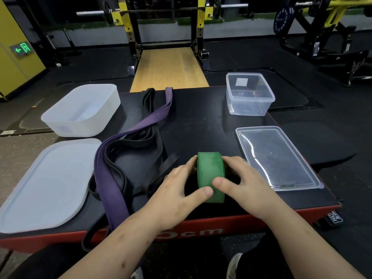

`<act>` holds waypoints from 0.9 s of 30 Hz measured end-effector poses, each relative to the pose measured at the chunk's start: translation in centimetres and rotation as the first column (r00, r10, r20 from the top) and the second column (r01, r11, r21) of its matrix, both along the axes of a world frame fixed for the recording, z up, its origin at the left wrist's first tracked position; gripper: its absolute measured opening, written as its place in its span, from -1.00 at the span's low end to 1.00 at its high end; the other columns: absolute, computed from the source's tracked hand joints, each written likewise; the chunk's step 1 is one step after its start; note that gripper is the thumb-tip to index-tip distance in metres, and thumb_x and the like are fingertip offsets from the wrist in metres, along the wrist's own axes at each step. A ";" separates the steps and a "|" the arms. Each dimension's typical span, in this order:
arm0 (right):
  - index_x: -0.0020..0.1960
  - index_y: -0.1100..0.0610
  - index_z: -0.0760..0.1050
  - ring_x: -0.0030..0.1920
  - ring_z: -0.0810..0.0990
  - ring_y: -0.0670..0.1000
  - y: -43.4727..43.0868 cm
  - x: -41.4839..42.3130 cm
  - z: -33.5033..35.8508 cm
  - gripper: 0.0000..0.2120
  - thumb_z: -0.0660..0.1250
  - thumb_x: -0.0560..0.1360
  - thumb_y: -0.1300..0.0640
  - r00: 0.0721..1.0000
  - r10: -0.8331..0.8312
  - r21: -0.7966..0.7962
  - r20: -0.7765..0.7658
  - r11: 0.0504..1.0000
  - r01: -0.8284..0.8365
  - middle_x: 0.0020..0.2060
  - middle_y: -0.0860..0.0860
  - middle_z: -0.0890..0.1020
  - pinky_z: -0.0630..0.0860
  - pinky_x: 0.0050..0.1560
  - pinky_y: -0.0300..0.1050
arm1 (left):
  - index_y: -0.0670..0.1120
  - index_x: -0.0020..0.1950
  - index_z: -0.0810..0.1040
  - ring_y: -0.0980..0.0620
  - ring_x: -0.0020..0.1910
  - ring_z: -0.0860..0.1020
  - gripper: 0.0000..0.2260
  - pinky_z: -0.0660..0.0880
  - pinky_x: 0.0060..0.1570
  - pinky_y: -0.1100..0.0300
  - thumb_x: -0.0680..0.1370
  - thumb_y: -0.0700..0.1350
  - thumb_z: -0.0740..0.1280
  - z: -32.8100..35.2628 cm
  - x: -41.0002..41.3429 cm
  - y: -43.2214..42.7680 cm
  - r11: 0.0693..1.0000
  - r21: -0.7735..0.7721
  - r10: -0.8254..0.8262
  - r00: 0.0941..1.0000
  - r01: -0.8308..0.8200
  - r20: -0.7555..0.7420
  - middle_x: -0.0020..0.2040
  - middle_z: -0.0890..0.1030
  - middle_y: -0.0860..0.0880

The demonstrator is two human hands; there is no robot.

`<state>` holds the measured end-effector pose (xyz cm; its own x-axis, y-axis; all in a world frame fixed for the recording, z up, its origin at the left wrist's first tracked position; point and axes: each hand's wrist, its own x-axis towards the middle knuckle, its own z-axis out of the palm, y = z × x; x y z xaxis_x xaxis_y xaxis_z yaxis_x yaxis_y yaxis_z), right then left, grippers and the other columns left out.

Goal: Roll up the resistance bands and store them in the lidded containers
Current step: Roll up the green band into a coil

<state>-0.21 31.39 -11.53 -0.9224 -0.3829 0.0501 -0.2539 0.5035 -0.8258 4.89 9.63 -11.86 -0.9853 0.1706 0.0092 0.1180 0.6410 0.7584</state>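
A green resistance band (210, 174), wound into a thick roll, stands on its edge on the black platform (201, 121). My left hand (181, 190) grips its left side and my right hand (241, 182) its right side, both thumbs pressed on the roll's near face. To the left lie a long purple band (112, 178) and several black bands (149, 125), unrolled and tangled. A frosted white container (82, 111) stands at the far left with its lid (46, 184) in front. A clear container (249, 95) sits at the far right, its clear lid (277, 158) nearer me.
The platform's red front edge (221, 224) runs just in front of my forearms. One black band loop (88, 242) hangs over that edge at the left. Behind the platform are a wooden lifting strip (169, 69) and a squat rack (165, 23). My shoe (233, 264) shows below.
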 end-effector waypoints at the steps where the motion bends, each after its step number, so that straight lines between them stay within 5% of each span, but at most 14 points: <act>1: 0.32 -0.22 0.52 0.30 0.46 -0.28 -0.1 -0.3 0.3 -0.34 0.25 0.31 -0.49 1.000 -0.017 0.008 0.001 1.000 0.017 0.25 -0.27 0.53 0.41 0.39 -0.09 | 0.31 0.60 0.04 0.33 0.50 0.16 -0.22 0.14 0.50 0.23 0.43 0.47 0.19 0.0 0.0 0.1 1.000 -0.008 -0.004 1.000 0.004 -0.002 0.47 0.29 0.30; 9: 0.44 -0.41 0.30 0.31 0.55 -0.16 -1.2 -2.5 1.8 -0.30 0.26 0.33 -0.54 0.973 0.025 -0.026 0.231 0.999 -0.020 0.31 -0.23 0.58 0.42 0.43 0.03 | 0.38 0.56 0.06 0.27 0.45 0.23 -0.33 0.15 0.45 0.24 0.45 0.47 0.05 0.8 -0.6 0.5 0.999 -0.050 0.008 1.000 -0.007 0.023 0.41 0.38 0.26; 13: 0.29 -0.34 0.52 0.16 0.62 -0.27 -1.2 -2.6 2.9 -0.54 0.30 0.42 -0.40 0.976 0.023 -0.051 0.217 0.999 -0.012 0.13 -0.29 0.68 0.47 0.36 -0.07 | 0.27 0.61 0.10 0.16 0.43 0.31 -0.35 0.20 0.45 0.16 0.54 0.38 0.08 1.1 -0.9 0.7 0.998 -0.064 0.002 1.000 -0.001 0.020 0.40 0.48 0.13; 17: 0.23 -0.20 0.61 0.13 0.66 -0.20 -1.4 -2.2 2.9 -0.77 0.39 0.57 -0.13 0.986 0.017 -0.182 0.166 0.983 0.014 0.09 -0.22 0.71 0.53 0.34 0.05 | 0.28 0.61 0.11 0.27 0.49 0.29 -0.36 0.24 0.50 0.14 0.55 0.38 0.13 1.4 -0.9 0.6 1.000 -0.001 -0.017 1.000 0.017 0.003 0.51 0.38 0.22; 22: 0.39 -0.11 0.49 0.36 0.58 0.02 -1.2 -1.1 1.8 -0.44 0.49 0.41 -0.05 0.975 0.130 -0.445 0.181 0.895 -0.037 0.29 -0.05 0.64 0.45 0.44 0.20 | 0.19 0.62 0.20 0.26 0.55 0.17 -0.26 0.20 0.56 0.06 0.47 0.25 0.37 2.2 -1.5 -0.9 0.982 0.180 -0.049 0.998 0.054 -0.032 0.53 0.24 0.19; 24: 0.49 -0.17 0.34 0.41 0.52 -0.10 -0.6 -0.9 1.8 -0.21 0.53 0.32 0.00 0.972 0.174 -0.378 0.156 0.920 -0.104 0.35 -0.18 0.56 0.44 0.46 0.06 | 0.21 0.60 0.23 0.18 0.58 0.17 -0.21 0.22 0.55 -0.01 0.42 0.16 0.49 2.5 -1.6 -1.5 0.979 0.175 -0.101 0.994 0.105 -0.029 0.56 0.18 0.16; 27: 0.58 -0.37 0.06 0.48 0.38 -0.28 0.2 -1.2 2.4 0.08 0.59 0.24 -0.01 0.958 0.216 -0.157 0.190 0.970 -0.188 0.45 -0.31 0.37 0.39 0.51 -0.04 | 0.23 0.61 0.21 0.33 0.56 0.10 -0.15 0.18 0.56 0.14 0.39 0.10 0.54 2.9 -1.6 -2.1 0.985 0.033 -0.167 0.985 0.168 -0.029 0.58 0.09 0.23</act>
<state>-1.36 31.63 -9.17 -0.8225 -0.5648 -0.0664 -0.1577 0.3387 -0.9276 3.28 7.51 -8.93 -0.9420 0.3326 0.0435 0.2417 0.5832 0.7755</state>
